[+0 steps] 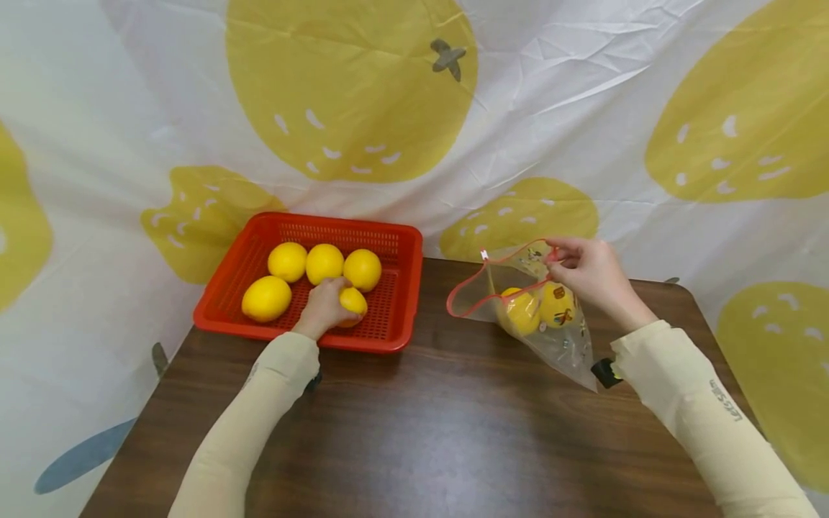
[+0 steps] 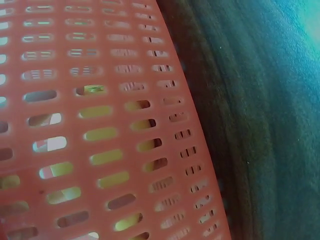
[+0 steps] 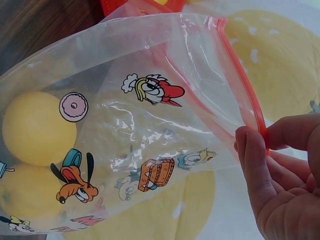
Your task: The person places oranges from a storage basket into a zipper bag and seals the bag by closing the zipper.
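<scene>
A white sheet (image 1: 583,86) printed with big yellow fruit shapes hangs behind a dark wood table (image 1: 440,432). At the table's far left stands a red slotted basket (image 1: 401,288), its long side running left to right along the back edge. Four lemons lie loose in it: three in a row near the back wall (image 1: 288,261) (image 1: 324,263) (image 1: 363,269), and one nearer the front left (image 1: 266,298), its long axis lying roughly left to right.

The left hand (image 1: 322,306) reaches over the front rim into the basket, fingers curled around a fifth lemon (image 1: 353,301) that sits on the basket floor just right of the knuckles; its long axis seems to slant from near left to far right, though the hand hides much of it. The left wrist view shows only the basket's slotted wall (image 2: 100,125) up close, with yellow showing through the slots, and the table (image 2: 260,100) beside it.

At the right, well apart from the basket, the right hand (image 1: 586,273) pinches the red zip strip of a clear bag (image 1: 563,345) between thumb and fingertips (image 3: 252,160). The bag's mouth is held open and faces left, toward the basket; its body slopes down to the right, with the bottom corner resting on the table. Two lemons (image 1: 521,311) (image 1: 558,303) sit inside it, touching side by side. Cartoon characters are printed on the plastic (image 3: 150,130)
</scene>
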`<move>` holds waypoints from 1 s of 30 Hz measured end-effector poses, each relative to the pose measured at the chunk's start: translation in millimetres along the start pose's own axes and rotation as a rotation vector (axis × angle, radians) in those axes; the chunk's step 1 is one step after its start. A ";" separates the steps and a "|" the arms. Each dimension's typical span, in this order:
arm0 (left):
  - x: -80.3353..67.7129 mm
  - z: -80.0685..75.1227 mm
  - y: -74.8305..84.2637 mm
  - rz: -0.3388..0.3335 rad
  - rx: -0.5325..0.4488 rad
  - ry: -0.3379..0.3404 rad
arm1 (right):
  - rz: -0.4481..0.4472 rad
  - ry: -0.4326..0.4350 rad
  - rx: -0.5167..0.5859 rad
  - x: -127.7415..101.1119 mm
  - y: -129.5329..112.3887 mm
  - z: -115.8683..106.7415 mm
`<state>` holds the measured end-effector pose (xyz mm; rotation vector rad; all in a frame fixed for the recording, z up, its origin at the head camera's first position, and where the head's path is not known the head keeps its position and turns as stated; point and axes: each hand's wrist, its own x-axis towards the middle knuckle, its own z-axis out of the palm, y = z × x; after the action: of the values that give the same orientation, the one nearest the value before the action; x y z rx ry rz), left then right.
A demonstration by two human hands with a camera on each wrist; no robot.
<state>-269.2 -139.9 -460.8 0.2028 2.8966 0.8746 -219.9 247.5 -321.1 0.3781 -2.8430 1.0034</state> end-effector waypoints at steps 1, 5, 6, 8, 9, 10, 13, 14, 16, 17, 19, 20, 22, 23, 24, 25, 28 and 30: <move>0.3 0.1 -0.1 0.003 0.010 0.001 | 0.001 -0.001 -0.002 0.4 -0.1 -0.1; 1.7 0.5 -1.4 -0.014 0.022 0.010 | 0.008 -0.008 -0.001 0.8 -1.5 -0.9; 2.3 0.7 -1.7 -0.018 0.021 0.012 | 0.010 -0.009 0.003 0.9 -1.8 -1.4; 3.0 0.6 -2.1 -0.021 0.014 0.021 | 0.009 -0.010 0.001 0.8 -2.7 -2.3; 3.6 0.6 -2.1 -0.018 0.010 0.024 | 0.009 -0.008 -0.001 0.8 -3.0 -2.7; 4.0 0.6 -2.0 -0.015 0.004 0.028 | 0.009 -0.008 -0.003 0.8 -3.3 -3.1; 4.7 0.2 -1.5 -0.003 -0.012 0.034 | 0.008 -0.008 -0.010 0.8 -3.5 -3.7; 4.5 -0.2 -1.3 -0.001 -0.015 0.036 | 0.008 -0.008 -0.007 0.9 -3.3 -3.8; 3.7 -0.8 -0.3 -0.002 -0.020 0.042 | 0.006 -0.011 -0.003 1.1 -3.0 -3.7; 3.2 -1.5 0.1 0.002 -0.022 0.046 | 0.006 -0.010 -0.002 1.2 -2.9 -3.7; 2.1 -3.1 2.1 0.008 -0.027 0.055 | 0.004 -0.012 0.003 1.5 -2.7 -3.2; 1.5 -4.1 3.6 0.011 -0.034 0.060 | 0.003 -0.011 0.003 1.6 -2.7 -3.3; 0.1 -7.1 7.9 0.024 -0.050 0.068 | 0.001 -0.012 -0.002 1.7 -2.9 -3.0; -0.5 -9.1 10.8 0.032 -0.062 0.071 | 0.002 -0.013 -0.001 1.8 -3.0 -2.8; -0.9 -11.2 14.2 0.044 -0.075 0.075 | 0.002 -0.015 -0.001 2.0 -3.0 -2.5; -1.3 -13.6 18.0 0.059 -0.085 0.077 | 0.003 -0.016 -0.002 2.2 -3.0 -2.3; -3.6 -20.8 31.9 0.114 -0.113 0.088 | 0.004 -0.020 0.002 2.7 -3.3 -2.1; -6.3 -25.2 42.7 0.149 -0.130 0.097 | 0.003 -0.020 0.008 3.2 -3.5 -2.0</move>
<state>-262.5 -119.4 -415.7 0.3784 2.9295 1.1227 -222.0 245.4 -316.9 0.3874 -2.8589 1.0171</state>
